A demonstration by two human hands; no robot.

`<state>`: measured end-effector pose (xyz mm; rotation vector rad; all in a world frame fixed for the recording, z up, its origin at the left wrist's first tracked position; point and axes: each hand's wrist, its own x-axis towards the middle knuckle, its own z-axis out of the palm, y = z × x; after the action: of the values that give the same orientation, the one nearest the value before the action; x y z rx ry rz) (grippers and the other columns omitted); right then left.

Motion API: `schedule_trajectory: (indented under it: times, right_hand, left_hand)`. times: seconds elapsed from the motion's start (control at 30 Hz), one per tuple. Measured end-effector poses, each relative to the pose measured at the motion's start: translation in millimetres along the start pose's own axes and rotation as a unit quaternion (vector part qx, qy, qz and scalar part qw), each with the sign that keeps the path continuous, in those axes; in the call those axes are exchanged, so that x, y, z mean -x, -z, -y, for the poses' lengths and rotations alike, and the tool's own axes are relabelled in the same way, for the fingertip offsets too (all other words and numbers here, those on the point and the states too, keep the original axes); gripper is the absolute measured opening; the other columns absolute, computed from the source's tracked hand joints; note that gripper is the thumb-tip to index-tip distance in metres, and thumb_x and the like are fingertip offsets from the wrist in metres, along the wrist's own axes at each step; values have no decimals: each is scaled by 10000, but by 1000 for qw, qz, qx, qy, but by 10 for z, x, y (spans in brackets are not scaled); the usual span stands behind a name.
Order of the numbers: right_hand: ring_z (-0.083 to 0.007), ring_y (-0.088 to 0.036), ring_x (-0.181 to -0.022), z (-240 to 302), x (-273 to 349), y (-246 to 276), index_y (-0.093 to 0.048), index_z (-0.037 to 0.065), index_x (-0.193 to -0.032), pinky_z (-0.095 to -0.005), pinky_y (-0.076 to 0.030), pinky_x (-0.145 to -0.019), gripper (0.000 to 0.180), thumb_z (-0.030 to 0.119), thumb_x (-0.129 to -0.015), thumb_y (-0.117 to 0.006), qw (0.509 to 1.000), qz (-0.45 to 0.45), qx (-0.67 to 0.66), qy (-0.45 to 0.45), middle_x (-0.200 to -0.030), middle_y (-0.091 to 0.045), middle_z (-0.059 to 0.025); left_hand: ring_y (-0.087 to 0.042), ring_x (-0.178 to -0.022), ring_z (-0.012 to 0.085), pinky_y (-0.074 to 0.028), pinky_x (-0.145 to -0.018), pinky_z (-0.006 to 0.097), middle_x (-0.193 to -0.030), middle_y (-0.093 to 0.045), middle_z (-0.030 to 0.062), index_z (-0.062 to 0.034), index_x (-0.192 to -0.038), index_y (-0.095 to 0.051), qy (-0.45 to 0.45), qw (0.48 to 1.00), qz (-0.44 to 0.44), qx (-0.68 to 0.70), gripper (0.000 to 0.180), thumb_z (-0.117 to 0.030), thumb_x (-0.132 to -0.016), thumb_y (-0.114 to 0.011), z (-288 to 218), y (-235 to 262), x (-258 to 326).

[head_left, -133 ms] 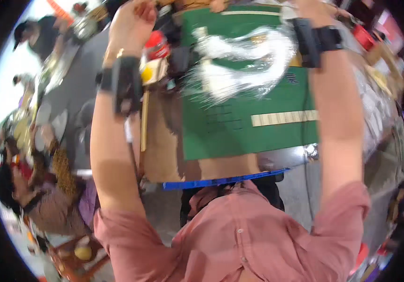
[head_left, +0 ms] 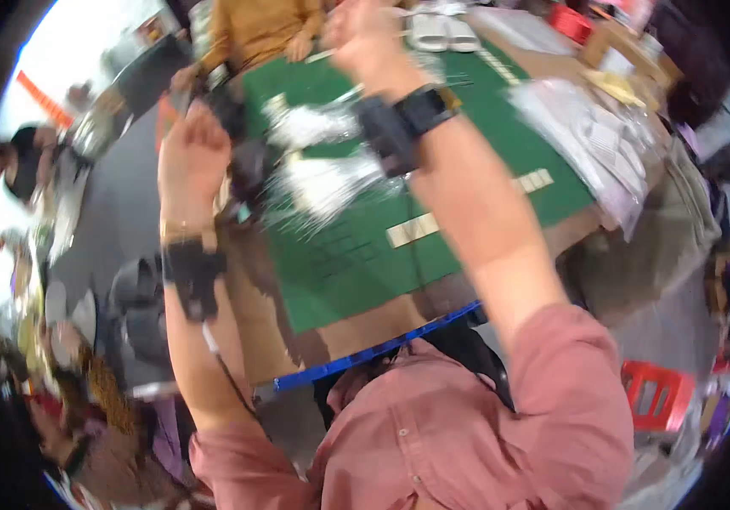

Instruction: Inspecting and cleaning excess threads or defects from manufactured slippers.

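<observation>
My left hand (head_left: 195, 161) is raised at the left side of the green mat (head_left: 339, 293), beside dark objects at its edge. Its fingers look curled but are blurred, and nothing in them can be made out. Over the far part of the mat reaches my right hand (head_left: 363, 42), smeared by motion, its fingers unreadable. Below it lies a bent bundle of thin white plastic strands (head_left: 322, 183) in clear wrap, partly covered by my right wrist. Each wrist wears a black strapped device.
Across the table sits a person in a mustard top (head_left: 259, 34), a hand at the mat's edge. White slippers (head_left: 441, 32) stand at the far side. Bagged slippers (head_left: 594, 140) and a cardboard box (head_left: 624, 55) lie right. A red stool (head_left: 656, 395) stands at lower right.
The whole view has swung, bringing the far person, white slippers and red stool into sight. My right hand has shifted leftward over the mat, its forearm now slanting. My left hand appears lower and farther left.
</observation>
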<state>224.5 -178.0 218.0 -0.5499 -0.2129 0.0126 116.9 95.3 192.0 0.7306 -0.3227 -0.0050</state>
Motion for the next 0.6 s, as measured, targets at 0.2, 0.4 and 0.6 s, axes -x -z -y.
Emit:
schedule_trajectory:
  times: [0.2, 0.4, 0.6]
  right_hand:
    - [-91, -312, -391, -665, 587, -160, -569, 94, -886, -282, -236, -356, 207, 268, -948, -474, 977, -161, -77, -115, -569, -398, 36]
    - [-92, -329, -424, -743, 489, -384, -569, 93, -886, -270, -251, -395, 211, 282, -906, -478, 990, -115, -19, -75, -570, -389, 42]
    - [-84, -349, -429, -564, 415, -642, -577, 83, -888, -257, -253, -386, 211, 259, -941, -473, 994, -81, -43, -63, -574, -407, 44]
  left_hand:
    - [-546, -741, 107, -446, -654, 255, -886, -608, 0, -52, -1108, -566, 154, 973, -173, 19, 204, -52, -905, -548, 559, -76, 199]
    - [-566, -700, 115, -471, -627, 253, -819, -606, 8, -43, -1049, -591, 152, 979, -129, -54, 148, -64, -905, -563, 652, -53, -147]
    - [-579, -652, 94, -489, -587, 224, -775, -624, 6, -55, -951, -600, 126, 987, -87, -42, 57, -77, -900, -591, 500, -502, -306]
